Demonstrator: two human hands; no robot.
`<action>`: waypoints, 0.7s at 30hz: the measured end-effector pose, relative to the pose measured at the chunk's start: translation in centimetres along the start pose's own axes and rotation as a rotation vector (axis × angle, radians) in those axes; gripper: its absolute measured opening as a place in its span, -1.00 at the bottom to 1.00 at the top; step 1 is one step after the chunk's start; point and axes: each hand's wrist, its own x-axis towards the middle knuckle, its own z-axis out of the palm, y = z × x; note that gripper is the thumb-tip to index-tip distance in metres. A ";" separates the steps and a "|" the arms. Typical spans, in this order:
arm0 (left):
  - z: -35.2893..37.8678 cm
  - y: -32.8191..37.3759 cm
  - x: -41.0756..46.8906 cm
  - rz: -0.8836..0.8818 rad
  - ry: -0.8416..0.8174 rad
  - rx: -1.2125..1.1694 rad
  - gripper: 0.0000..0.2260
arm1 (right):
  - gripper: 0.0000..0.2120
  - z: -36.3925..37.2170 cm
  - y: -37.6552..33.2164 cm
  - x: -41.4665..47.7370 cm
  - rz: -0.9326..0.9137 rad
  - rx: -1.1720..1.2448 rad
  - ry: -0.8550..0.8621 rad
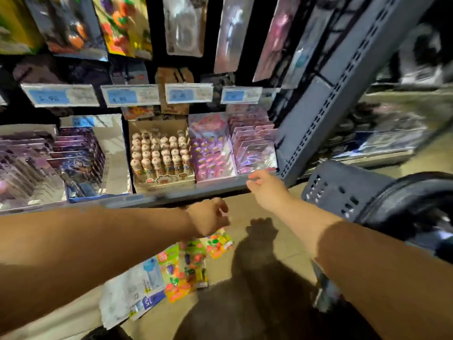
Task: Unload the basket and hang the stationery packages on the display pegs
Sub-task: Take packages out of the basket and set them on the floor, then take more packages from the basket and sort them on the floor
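Shelf (pixel 215 188): cream box (pixel 163 180) of pens (pixel 159 150), 12 o'clock.
Basket (pixel 343 187): 3 o'clock, contents hidden.
Our left hand (pixel 209 217): curled, grip unclear.
Our right hand (pixel 266 185): released.

Colourful stationery packages (pixel 188 266) fanned out, left of dark basket (pixel 343 187)

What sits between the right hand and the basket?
In the head view, only a bare strip of floor separates the right hand from the basket; the shelf upright stands just behind it.
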 end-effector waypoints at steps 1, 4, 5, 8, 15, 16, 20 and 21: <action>1.0 2.2 0.1 0.065 -0.028 0.033 -0.60 | -0.69 -2.1 0.3 -0.3 0.001 -0.012 0.036; 4.9 8.9 0.0 0.236 -0.148 -0.102 -0.54 | -0.73 -6.8 1.6 -1.3 0.014 -0.034 0.117; 6.5 10.9 0.0 0.266 -0.195 -0.202 -0.51 | -0.72 -7.8 2.0 -1.8 0.027 -0.034 0.122; 10.6 15.8 -0.2 0.334 -0.206 -0.401 -0.24 | -0.64 -10.2 3.1 -3.0 0.005 -0.053 0.129; 13.5 19.3 1.4 0.354 -0.004 -0.598 -0.46 | -0.62 -13.0 4.5 -4.4 0.008 0.050 0.102; 13.3 19.6 1.3 0.349 -0.007 -0.613 -0.48 | -0.64 -13.3 4.6 -4.6 0.006 0.085 0.096; 13.0 20.0 2.0 0.344 -0.023 -0.666 -0.43 | -0.69 -14.8 4.6 -5.1 -0.052 0.195 0.086; 12.7 20.2 2.1 0.336 -0.014 -0.681 -0.45 | -0.70 -15.3 4.7 -5.2 -0.078 0.202 0.096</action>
